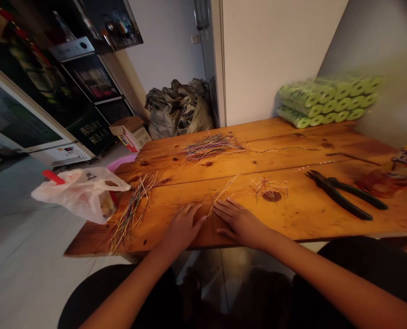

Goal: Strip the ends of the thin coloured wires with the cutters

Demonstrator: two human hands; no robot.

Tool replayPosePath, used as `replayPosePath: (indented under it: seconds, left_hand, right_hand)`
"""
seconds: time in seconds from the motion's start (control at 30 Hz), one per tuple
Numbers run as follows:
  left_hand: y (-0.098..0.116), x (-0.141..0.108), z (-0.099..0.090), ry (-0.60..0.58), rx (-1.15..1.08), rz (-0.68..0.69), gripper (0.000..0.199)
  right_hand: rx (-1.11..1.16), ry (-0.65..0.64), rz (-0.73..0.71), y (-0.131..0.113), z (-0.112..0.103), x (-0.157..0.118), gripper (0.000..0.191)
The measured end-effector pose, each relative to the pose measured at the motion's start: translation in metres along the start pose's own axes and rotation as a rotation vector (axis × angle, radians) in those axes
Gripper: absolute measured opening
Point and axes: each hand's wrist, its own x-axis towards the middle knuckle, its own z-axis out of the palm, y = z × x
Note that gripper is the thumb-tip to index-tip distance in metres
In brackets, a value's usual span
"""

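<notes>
My left hand (185,227) rests near the front edge of the wooden table (179,183), fingers stretched and thumb apart. Close to its right lies my right hand (241,222), flat with its fingertips at a few thin, pale wire-like strands (226,188). Neither hand visibly grips anything. Beyond them spreads a large pile of multicoloured strands (210,147). A long bundle of similar strands (133,212) lies at the left end, partly overhanging the front edge. Short strand pieces (265,186) are scattered right of my right hand.
Dark-handled pliers (344,194) lie at the right, near a reddish transparent object (388,182). Green-wrapped paper rolls (327,100) are stacked at the back right. A white plastic bag (83,189) sits by the left edge. A cardboard box (133,132) and stuffed sacks (179,109) stand behind.
</notes>
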Motion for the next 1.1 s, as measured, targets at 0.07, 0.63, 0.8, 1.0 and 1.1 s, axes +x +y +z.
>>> replayPosePath:
  seconds: [0.07, 0.63, 0.8, 1.0, 1.1]
  left_hand:
    - [0.002, 0.004, 0.002, 0.02, -0.002, 0.017, 0.033]
    - [-0.013, 0.009, -0.027, 0.012, -0.055, 0.12, 0.042]
    - [-0.041, 0.008, -0.044, 0.11, -0.099, -0.053, 0.036]
    - [-0.028, 0.001, -0.031, -0.146, -0.111, 0.149, 0.042]
    - [-0.024, -0.001, -0.025, -0.194, -0.117, 0.115, 0.042]
  right_hand:
    - [-0.012, -0.006, -0.018, -0.001, -0.002, 0.0, 0.056]
    - [-0.036, -0.041, -0.045, -0.001, -0.004, 0.0, 0.05]
    - [-0.044, -0.035, -0.066, -0.001, -0.003, 0.001, 0.047]
    - [-0.087, -0.042, -0.077, -0.001, -0.002, 0.0, 0.046]
    - [-0.084, -0.039, -0.082, -0.001, -0.002, 0.0, 0.046]
